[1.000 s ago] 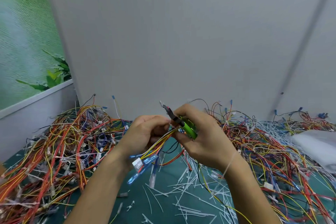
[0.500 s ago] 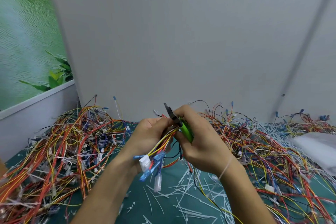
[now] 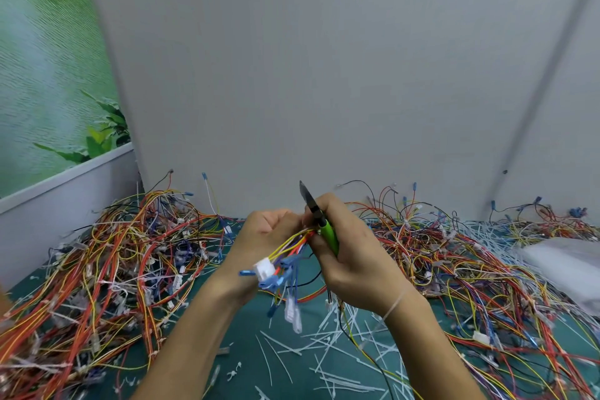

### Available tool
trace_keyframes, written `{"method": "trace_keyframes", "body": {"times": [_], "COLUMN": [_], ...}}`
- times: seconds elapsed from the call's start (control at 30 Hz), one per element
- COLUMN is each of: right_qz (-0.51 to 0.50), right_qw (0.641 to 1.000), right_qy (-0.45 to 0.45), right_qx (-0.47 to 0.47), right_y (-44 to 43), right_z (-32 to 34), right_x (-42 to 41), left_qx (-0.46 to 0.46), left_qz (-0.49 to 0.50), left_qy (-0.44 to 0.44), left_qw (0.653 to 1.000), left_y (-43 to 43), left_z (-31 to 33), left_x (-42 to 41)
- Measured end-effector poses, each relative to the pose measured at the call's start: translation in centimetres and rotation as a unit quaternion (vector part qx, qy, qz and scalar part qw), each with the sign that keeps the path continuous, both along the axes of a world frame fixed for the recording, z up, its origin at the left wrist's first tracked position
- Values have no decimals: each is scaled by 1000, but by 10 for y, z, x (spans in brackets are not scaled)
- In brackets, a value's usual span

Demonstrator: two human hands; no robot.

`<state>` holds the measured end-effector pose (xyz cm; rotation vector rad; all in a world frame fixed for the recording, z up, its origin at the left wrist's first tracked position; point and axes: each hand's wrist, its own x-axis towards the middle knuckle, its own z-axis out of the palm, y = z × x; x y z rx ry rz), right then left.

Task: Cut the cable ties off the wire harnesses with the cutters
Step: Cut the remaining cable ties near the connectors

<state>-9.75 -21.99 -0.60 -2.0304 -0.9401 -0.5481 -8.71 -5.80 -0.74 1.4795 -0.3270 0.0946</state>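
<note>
Left hand [image 3: 264, 237] gripping a bunch of coloured wires [image 3: 292, 242], right hand [image 3: 354, 256] squeezing green-handled metal cutters [image 3: 319, 221], dark blades pointing up

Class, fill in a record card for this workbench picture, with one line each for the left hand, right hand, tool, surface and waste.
Left hand: grips a wire harness, its connectors dangling below
Right hand: holds the green-handled cutters
Tool: blades point upward, not on the harness
Surface: green mat, with harness piles on both sides
Waste: cut cable ties scattered on the mat near the person
</note>
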Motion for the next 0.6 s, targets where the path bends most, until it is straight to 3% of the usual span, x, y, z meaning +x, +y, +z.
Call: {"method": "trace_keyframes", "body": {"times": [0.1, 0.23, 0.37, 0.4, 0.6], "right_qz": [-23, -58, -59, -57, -51], "right_qw": [999, 992, 990, 990, 994], "right_qy": [-32, -85, -92, -89, -76], "right_qx": [31, 71, 94, 91, 66], "right_y": [-1, -4, -6, -7, -12], "right_z": [3, 6, 6, 7, 10], "right_x": [1, 3, 4, 4, 4], "left_qx": [33, 180, 304, 323, 298], "left_qz": [-30, 50, 90, 86, 44], "left_qy": [-22, -94, -302, -317, -323], "left_qw": [999, 978, 899, 887, 897], "left_y": [8, 27, 37, 35, 24], "left_z": [-4, -25, -18, -11, 12], "left_x": [8, 28, 29, 23, -5]}}
